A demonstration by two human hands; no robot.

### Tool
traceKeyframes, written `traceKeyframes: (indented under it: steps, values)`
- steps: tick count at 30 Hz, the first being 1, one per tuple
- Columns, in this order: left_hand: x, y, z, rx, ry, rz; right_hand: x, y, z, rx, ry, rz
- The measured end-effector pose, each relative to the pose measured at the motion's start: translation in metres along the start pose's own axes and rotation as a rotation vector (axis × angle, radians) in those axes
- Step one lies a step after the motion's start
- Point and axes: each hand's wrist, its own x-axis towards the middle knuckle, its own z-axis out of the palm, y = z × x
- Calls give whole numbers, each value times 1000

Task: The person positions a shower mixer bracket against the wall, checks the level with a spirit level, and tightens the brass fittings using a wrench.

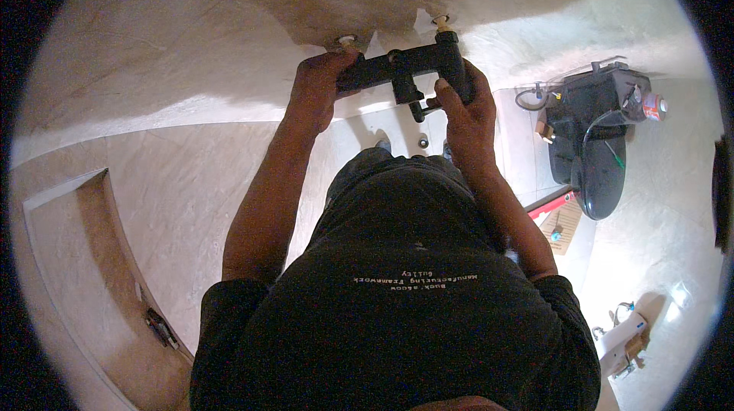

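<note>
A black shower mixer (413, 67), with a wide body and a spout or lever hanging below its middle, is held up against the tiled wall. My left hand (317, 88) is closed around its left end, just under a pale wall fitting (348, 41). My right hand (475, 109) grips the right end, thumb on the front near the small lever. Above that end a brass-coloured fitting (441, 22) comes out of the wall, meeting the top of the mixer's right leg. Whether the left end touches its fitting is hidden by my fingers.
At the right stands a black toilet (600, 162) with a can (654, 107) and hoses on its tank. A piece of cardboard (560, 227) lies near it. A white washbasin (621, 344) is at lower right. At left, a wall niche (103, 204) holds a dark tool (160, 329).
</note>
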Motion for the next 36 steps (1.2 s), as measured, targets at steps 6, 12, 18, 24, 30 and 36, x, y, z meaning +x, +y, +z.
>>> traceKeyframes:
  steps: [6, 12, 18, 24, 30, 36]
  values:
    - [-1, 5, 8, 203, 68, -28, 3, 3, -2, -6, 15, 45]
    - [17, -24, -5, -346, -47, -62, 2, 2, 1, 35, -1, 19]
    - [-2, -5, 1, -393, 14, -99, -1, -10, 3, 51, 10, 63]
    - [-7, 2, -1, 7, 18, -76, 1, -3, 2, 39, -17, 30]
    - [-5, -8, -4, -366, -81, -129, 0, -7, 1, -33, -35, 15]
    - [4, -16, -16, -668, -343, -196, 0, -13, 1, -99, -22, 48]
